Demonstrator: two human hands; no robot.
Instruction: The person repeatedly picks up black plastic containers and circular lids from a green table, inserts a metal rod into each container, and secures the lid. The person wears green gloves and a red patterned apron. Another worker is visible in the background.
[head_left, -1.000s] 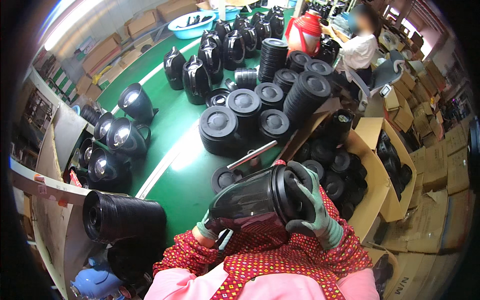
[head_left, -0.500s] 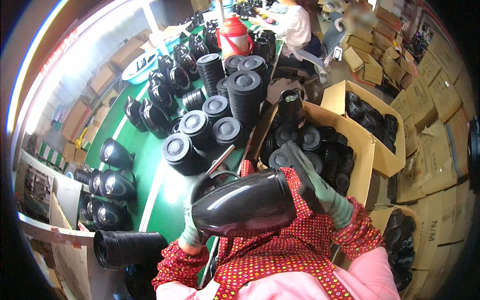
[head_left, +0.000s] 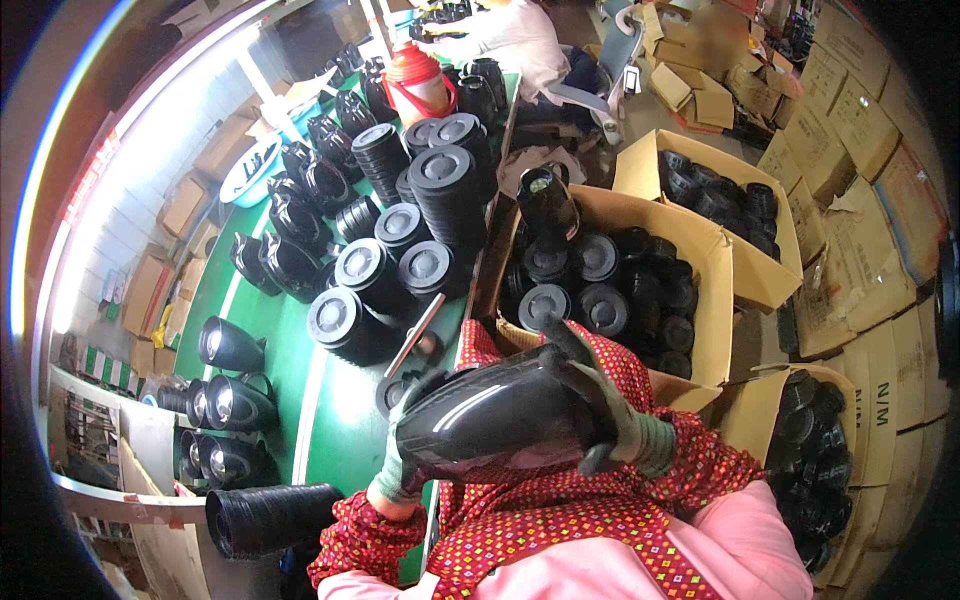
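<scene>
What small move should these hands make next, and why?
Perhaps gently turn the black jug upright: it is held sideways, with the left hand at one end and the right hand at the other, so both could steady the turn.

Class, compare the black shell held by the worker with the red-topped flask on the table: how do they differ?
Colour: the black shell is dark and glossy; the flask is red and whitish.
Pose: the black shell lies on its side; the flask stands upright.
Support: the black shell has the left hand and right hand at its ends; the flask is on the green table.
Both have rounded bodies.
</scene>
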